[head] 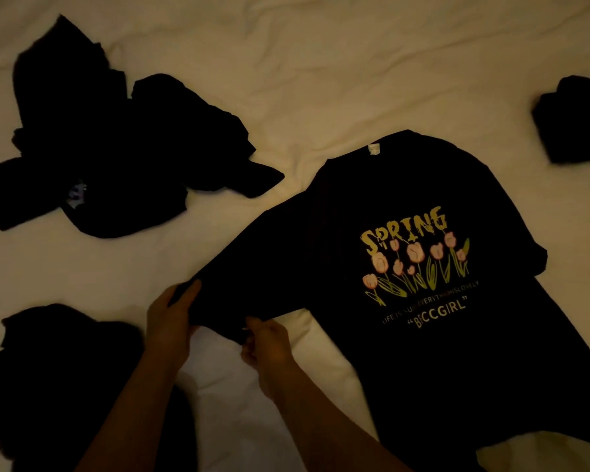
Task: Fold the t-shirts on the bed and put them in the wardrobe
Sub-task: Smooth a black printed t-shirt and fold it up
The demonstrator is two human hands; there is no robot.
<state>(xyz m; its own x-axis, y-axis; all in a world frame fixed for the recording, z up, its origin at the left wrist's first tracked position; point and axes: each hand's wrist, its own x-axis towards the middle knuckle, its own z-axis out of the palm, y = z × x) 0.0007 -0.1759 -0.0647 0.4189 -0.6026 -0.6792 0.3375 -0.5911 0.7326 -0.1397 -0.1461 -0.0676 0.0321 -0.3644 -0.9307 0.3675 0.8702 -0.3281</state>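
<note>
1. Covering the whole view, the bed point(321, 63) carries every garment; no wardrobe or other container is in view, so nothing is put away yet.
2. Printed black t-shirt point(423, 267) lies face up at 3 o'clock; tugging its sleeve point(246, 284) could drag the body askew.
3. Crumpled dark pile point(116, 148) at 10 o'clock, another heap point(65, 369) at 8 o'clock, and a folded-looking garment point(576, 120) at 2 o'clock.
4. Left hand point(171, 321) and right hand point(266, 345) are both closed on the sleeve end.
</note>
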